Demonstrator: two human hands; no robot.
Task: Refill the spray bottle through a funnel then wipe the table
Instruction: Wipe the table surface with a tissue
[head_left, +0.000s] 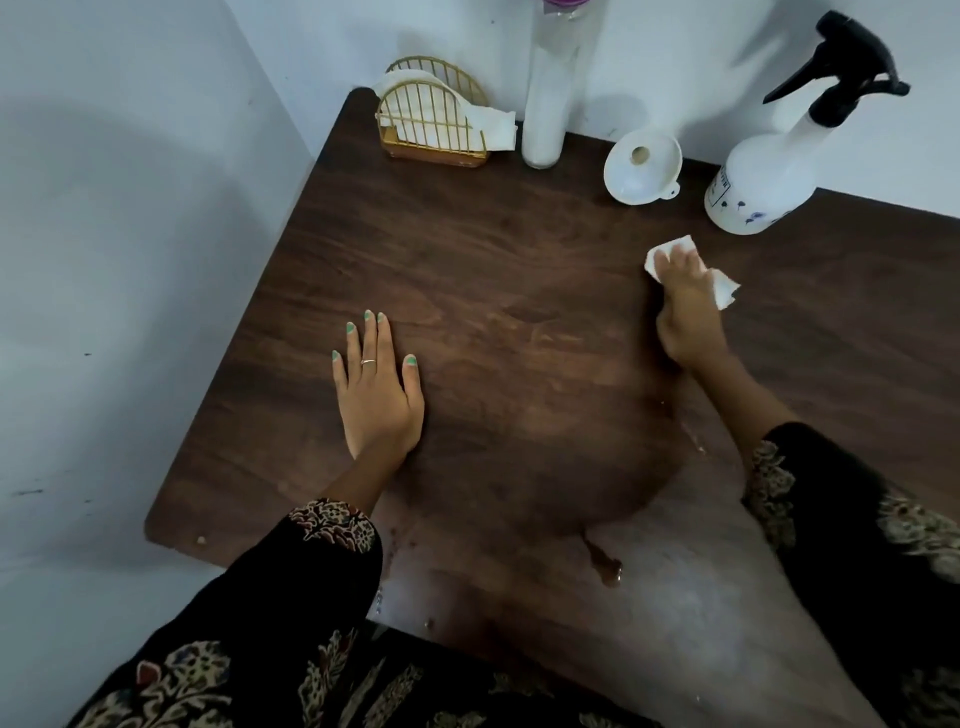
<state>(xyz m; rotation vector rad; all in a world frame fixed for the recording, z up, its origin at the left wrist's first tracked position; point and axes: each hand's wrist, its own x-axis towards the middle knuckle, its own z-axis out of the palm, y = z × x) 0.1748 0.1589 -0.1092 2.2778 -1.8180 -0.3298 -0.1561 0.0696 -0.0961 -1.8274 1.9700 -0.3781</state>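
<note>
- The right hand (688, 317) reaches out over the far right part of the dark wooden bench (519, 291), its grip closed over a crumpled white tissue (670, 248) that it presses to the surface; ends of the tissue stick out past the fingers on both sides.
- The left hand (377, 387) lies flat on the bench, palm down, fingers straight and slightly spread, holding nothing, fairly near the left edge.
- The white spray bottle (763, 179) with its black trigger head stands upright at the back right, close to the wall (130, 208).
- The white funnel (642, 166) lies just left of the bottle, apart from it, mouth tilted up.
- A tall clear bottle (545, 109) and a gold wire napkin holder (434, 122) with white napkins stand along the back edge, in the corner by the wall.
- Between the two hands the wide middle of the bench is open surface.
- A small puddle (605, 566) and scattered droplets sit near the front edge.
</note>
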